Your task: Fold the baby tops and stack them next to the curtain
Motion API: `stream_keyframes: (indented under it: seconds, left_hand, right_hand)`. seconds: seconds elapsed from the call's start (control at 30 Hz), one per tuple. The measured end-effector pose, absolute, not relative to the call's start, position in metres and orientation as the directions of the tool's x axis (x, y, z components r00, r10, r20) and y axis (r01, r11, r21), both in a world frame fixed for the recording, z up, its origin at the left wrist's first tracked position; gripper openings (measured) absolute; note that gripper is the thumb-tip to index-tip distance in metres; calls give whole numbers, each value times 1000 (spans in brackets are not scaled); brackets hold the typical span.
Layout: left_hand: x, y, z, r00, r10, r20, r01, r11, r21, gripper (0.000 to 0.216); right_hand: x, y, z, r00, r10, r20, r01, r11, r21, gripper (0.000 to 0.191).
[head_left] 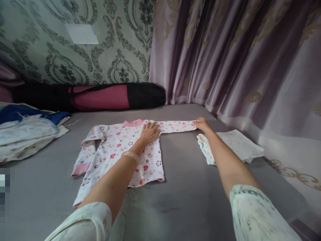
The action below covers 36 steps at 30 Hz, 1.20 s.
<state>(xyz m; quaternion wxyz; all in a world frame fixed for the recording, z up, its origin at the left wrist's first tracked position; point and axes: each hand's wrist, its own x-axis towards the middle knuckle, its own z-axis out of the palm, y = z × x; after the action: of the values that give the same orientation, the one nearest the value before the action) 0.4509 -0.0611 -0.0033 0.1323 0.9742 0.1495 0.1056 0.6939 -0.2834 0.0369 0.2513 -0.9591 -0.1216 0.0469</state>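
Note:
A child's long-sleeved shirt, white with pink hearts and a pink collar, lies spread on the grey bed sheet. My left hand rests flat on its right shoulder area, fingers spread. At the end of the sleeve stretched out to the right, my right hand pinches the cuff. The other sleeve is bent downward on the left, its pink cuff on the sheet. My left forearm hides part of the shirt's lower body.
Folded white clothes lie right of the shirt, partly behind my right forearm. A pile of clothes, blue and white, sits at the left. Along the wall stretches a long black and maroon bag. Purple curtains hang at the right.

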Motion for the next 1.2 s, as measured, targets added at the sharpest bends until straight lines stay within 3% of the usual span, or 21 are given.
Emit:
stream_keyframes:
  seconds: [0.1,0.3,0.4,0.47,0.6,0.7,0.87,1.2]
  left_hand:
    - [453,-60,-7,933,322,164,271,-924,270,56]
    - [457,-57,-13,936,319,146,277,-927,253,64]
    - [458,-57,-15,932,326,155,282,-926,253,64]
    - [459,-57,-15,931,329,155,285,-924,254,64]
    - [460,-58,-9,932,346,110,310,-916,254,65]
    - [460,-60,0,932,362,16,351,-912,210,63]
    - [463,-59,8,921,381,-84,390,-901,189,66]
    - [465,-57,4,916,392,-83,400,-887,229,84]
  right_hand:
    - [690,-281,32,954,300,25,292,-901,-322,31]
    - [678,-270,29,961,277,-5,272,-949,-160,38]
    - [665,-259,35,951,278,135,286,-957,-51,35]
    - [648,-244,36,900,371,229,382,-924,-5,34]
    - [595,-199,27,641,746,178,767,-622,-157,40]
    - [559,-168,14,419,897,138,877,-361,-318,50]
    - [547,-155,7,501,865,-30,776,-464,-428,64]
    - [578,-194,12,711,680,-180,651,-733,-197,62]
